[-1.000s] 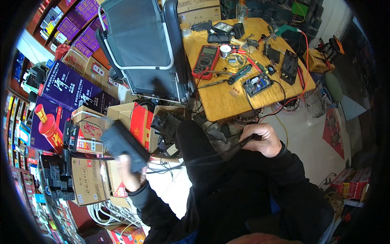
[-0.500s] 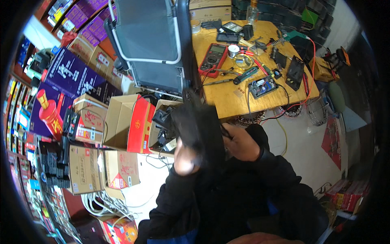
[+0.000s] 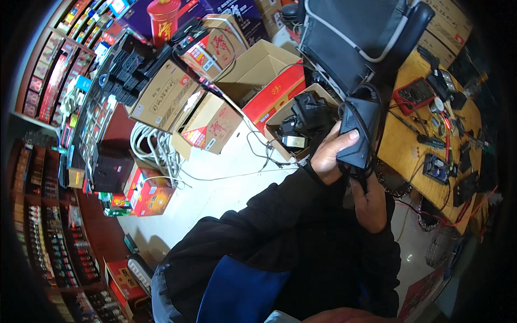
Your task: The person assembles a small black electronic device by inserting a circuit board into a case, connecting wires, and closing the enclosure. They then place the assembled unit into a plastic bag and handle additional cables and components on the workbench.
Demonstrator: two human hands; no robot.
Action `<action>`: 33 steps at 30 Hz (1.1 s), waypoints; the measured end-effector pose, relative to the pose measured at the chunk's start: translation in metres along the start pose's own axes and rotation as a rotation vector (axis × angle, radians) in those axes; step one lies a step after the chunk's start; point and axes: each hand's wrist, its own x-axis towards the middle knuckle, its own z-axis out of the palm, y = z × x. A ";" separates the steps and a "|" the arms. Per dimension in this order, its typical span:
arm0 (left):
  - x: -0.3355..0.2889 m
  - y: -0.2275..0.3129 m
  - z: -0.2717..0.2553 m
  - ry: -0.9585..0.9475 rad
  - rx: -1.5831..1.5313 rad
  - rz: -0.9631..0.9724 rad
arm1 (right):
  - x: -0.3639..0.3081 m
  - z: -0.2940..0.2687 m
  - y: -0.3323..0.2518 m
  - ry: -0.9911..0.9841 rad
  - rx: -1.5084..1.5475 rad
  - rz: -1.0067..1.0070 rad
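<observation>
A black power adapter point(image 3: 353, 145) with its cable wound around it is held up in front of my body. My left hand point(image 3: 329, 156) is closed around its side, thumb lying across the top face. Lower down, my right hand point(image 3: 370, 203) is closed at the adapter's near end, by the loops of black cable; its fingertips are partly hidden. Just left of my hands is an open cardboard box point(image 3: 274, 121) with black adapters, cables and a black plastic bag point(image 3: 312, 112) inside.
On the right, a wooden table point(image 3: 401, 142) bears a red multimeter point(image 3: 414, 96), a circuit board point(image 3: 435, 167) and tools. A folding chair point(image 3: 353, 32) stands at the back. An open carton point(image 3: 258, 67), coiled white cable point(image 3: 156, 145) and loose black wires lie leftward, near stocked shelves.
My view has swung to the left, so the table now sits farther right. The blurred black thing in my hands now shows as a cable-wrapped adapter, still held.
</observation>
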 end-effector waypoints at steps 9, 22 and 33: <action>0.050 0.159 -0.039 0.178 0.206 0.770 | -0.008 -0.016 0.019 0.027 0.122 0.188; 0.154 0.334 -0.191 0.459 0.543 1.027 | -0.033 -0.016 0.078 -0.005 0.259 0.351; 0.160 0.232 -0.429 1.030 1.308 0.102 | -0.007 -0.018 0.081 -0.038 0.112 0.403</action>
